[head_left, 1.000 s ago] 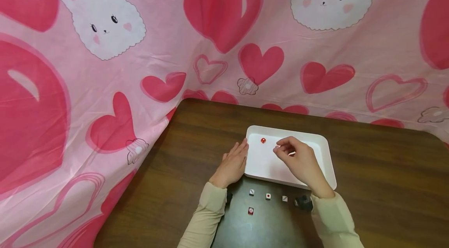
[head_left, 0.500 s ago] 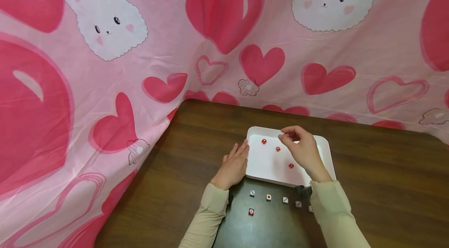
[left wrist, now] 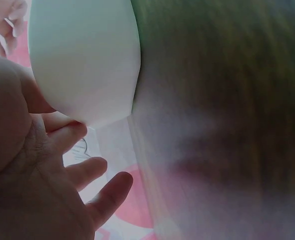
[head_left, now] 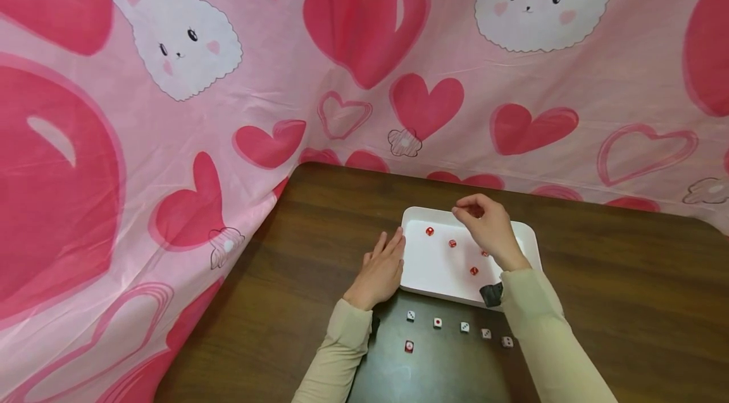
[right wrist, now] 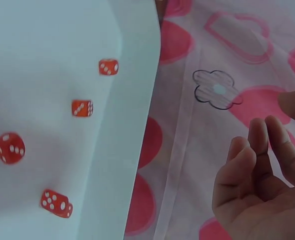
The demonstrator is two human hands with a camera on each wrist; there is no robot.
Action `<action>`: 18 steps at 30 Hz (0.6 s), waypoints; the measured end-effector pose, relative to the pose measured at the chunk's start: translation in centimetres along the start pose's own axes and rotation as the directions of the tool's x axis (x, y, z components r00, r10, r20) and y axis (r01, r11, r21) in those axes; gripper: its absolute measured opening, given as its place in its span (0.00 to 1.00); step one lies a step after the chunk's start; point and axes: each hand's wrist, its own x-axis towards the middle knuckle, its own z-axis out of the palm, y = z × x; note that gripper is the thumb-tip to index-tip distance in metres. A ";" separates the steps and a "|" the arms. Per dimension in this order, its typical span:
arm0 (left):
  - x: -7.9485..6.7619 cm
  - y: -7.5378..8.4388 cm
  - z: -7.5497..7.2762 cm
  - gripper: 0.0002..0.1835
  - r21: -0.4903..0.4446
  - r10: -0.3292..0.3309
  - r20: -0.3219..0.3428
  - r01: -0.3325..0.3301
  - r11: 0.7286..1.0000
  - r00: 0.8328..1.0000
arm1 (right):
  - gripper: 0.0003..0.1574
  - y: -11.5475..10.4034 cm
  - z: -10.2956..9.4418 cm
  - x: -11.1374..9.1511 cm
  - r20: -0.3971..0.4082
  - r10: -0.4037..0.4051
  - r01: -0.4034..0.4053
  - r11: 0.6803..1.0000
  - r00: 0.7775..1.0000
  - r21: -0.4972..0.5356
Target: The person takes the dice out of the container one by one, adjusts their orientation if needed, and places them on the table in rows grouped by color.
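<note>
A white tray (head_left: 424, 270) lies on the wooden table. My left hand (head_left: 377, 273) touches the tray's left side with its fingers extended; the left wrist view shows this hand (left wrist: 42, 145) at the tray's wall (left wrist: 87, 60). Over the tray's far right part is my right hand (head_left: 488, 226), its fingers loosely curved with nothing between them. Red dice with white pips lie inside the tray: one die (head_left: 429, 231) near the far left corner, another (head_left: 452, 243) beside it, a third (head_left: 474, 271) nearer the front. The right wrist view shows several, including a die (right wrist: 82, 108) near the wall.
In front of the tray, several white dice (head_left: 437, 322) form a row on a dark grey patch. A red-and-white die (head_left: 409, 347) sits nearer me. A pink heart-print cloth (head_left: 353, 105) hangs behind and left of the table.
My right hand has moved up and back from the die at its fingertips, which lies in the tray. More red and white dice have come into view. My left hand stays at the tray.
</note>
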 end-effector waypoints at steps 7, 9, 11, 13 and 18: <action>-0.2 0.0 -0.1 0.28 0.007 0.013 -0.010 -0.013 1.000 1.000 | 0.19 0.2 0.5 1.7 0.033 -0.024 0.026 0.998 0.999 -0.052; -0.2 -0.1 -0.1 0.27 0.004 0.011 -0.011 -0.011 1.000 1.000 | 0.18 0.3 0.7 2.1 0.040 -0.029 0.032 0.997 0.999 -0.065; -0.2 -0.1 -0.2 0.27 -0.002 0.009 -0.013 -0.009 1.000 1.000 | 0.18 0.4 0.9 2.5 0.054 -0.030 0.034 0.997 0.998 -0.074; -0.2 -0.1 -0.2 0.27 -0.011 0.006 -0.010 -0.006 1.000 1.000 | 0.19 0.5 1.1 2.8 0.077 -0.030 0.036 0.996 0.997 -0.078; -0.1 -0.1 -0.1 0.27 -0.010 0.009 -0.011 -0.010 1.000 1.000 | 0.19 1.4 1.8 3.4 0.145 -0.027 0.043 0.993 0.989 -0.107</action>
